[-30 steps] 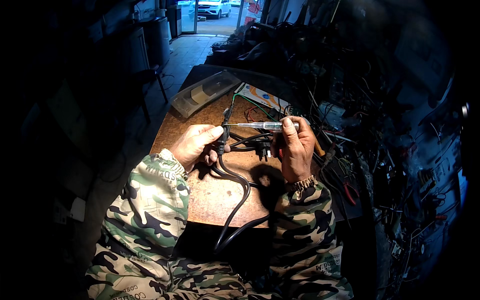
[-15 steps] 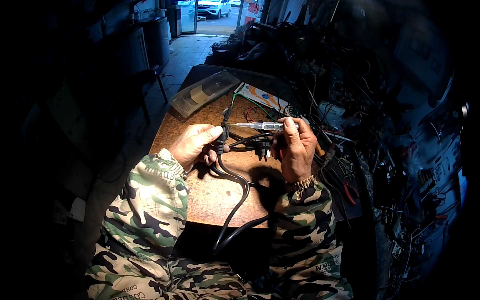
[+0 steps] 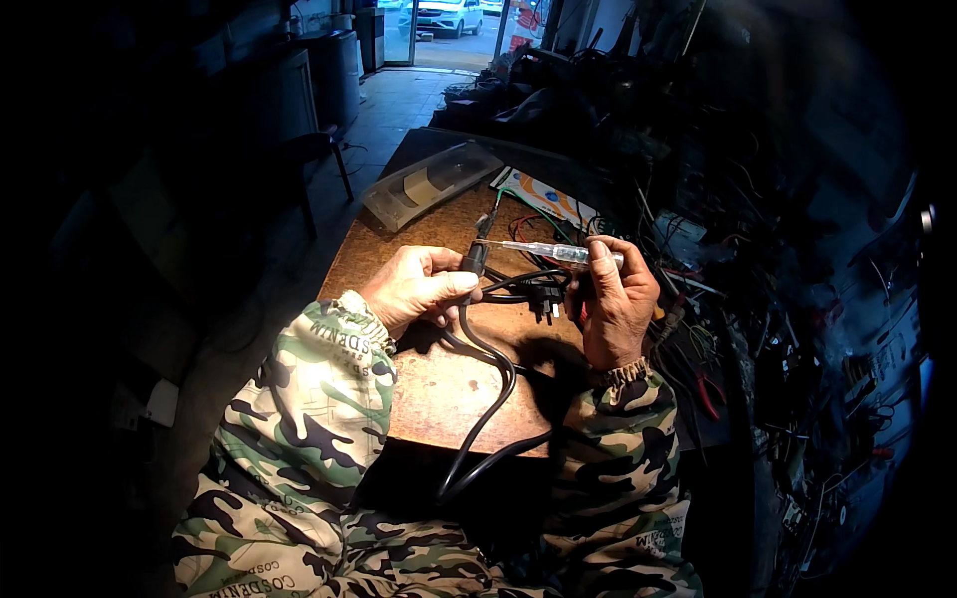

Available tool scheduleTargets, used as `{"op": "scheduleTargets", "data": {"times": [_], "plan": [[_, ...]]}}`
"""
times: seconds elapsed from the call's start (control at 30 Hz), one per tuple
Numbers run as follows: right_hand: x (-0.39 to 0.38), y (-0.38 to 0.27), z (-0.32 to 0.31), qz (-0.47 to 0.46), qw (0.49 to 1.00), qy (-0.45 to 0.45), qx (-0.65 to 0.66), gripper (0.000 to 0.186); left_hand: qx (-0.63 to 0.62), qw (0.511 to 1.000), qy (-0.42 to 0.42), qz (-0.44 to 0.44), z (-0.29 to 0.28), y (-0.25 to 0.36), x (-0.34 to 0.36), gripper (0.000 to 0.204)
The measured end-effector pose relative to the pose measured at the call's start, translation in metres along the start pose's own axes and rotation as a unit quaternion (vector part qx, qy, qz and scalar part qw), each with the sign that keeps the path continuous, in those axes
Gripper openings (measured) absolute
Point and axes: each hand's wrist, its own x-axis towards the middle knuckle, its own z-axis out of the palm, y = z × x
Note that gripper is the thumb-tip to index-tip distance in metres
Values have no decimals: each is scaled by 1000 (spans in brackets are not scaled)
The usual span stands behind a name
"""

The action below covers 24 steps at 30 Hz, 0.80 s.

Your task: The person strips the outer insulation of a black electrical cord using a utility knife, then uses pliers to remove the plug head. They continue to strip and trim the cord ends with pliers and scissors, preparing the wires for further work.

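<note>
My left hand (image 3: 424, 289) grips a black cable connector (image 3: 475, 257), with its thumb across the connector's lower part. My right hand (image 3: 618, 309) holds a slim screwdriver with a clear handle (image 3: 563, 253); its tip meets the top part of that connector, though exact contact is too small to tell. Above the connector, a thin green wire (image 3: 501, 194) rises from a darker lead. Black cable (image 3: 488, 409) loops down over the table's front edge. A black plug with metal pins (image 3: 546, 304) lies among coiled cable between my hands, near red wires.
The wooden bench (image 3: 349, 269) carries a clear plastic case (image 3: 429, 184) and a white-and-orange package (image 3: 548, 194). Red-handled pliers (image 3: 710, 397) lie right, beside heaped wires and electronics (image 3: 797, 329). A dark chair (image 3: 309, 159) stands left of the bench, and a glass doorway (image 3: 449, 35) is behind.
The scene has shifted slightly right in the view. My left thumb has slid lower on the connector, exposing more of its top, and the screwdriver slopes a little more.
</note>
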Motion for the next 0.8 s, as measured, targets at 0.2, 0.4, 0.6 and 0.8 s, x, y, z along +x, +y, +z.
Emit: {"op": "scheduleTargets", "data": {"times": [0.2, 0.4, 0.6, 0.8], "plan": [[0, -2, -1, -5, 1000, -19, -13, 16, -8, 1000, 2, -2, 2, 0, 0, 33], [1, 1, -3, 18, 1000, -16, 10, 20, 0, 1000, 4, -1, 2, 2, 0, 36], [3, 1, -5, 33, 998, -53, 33, 22, 12, 1000, 18, 3, 1, 3, -3, 36], [0, -1, -5, 29, 998, -41, 27, 21, 8, 1000, 12, 7, 3, 3, -2, 36]]}}
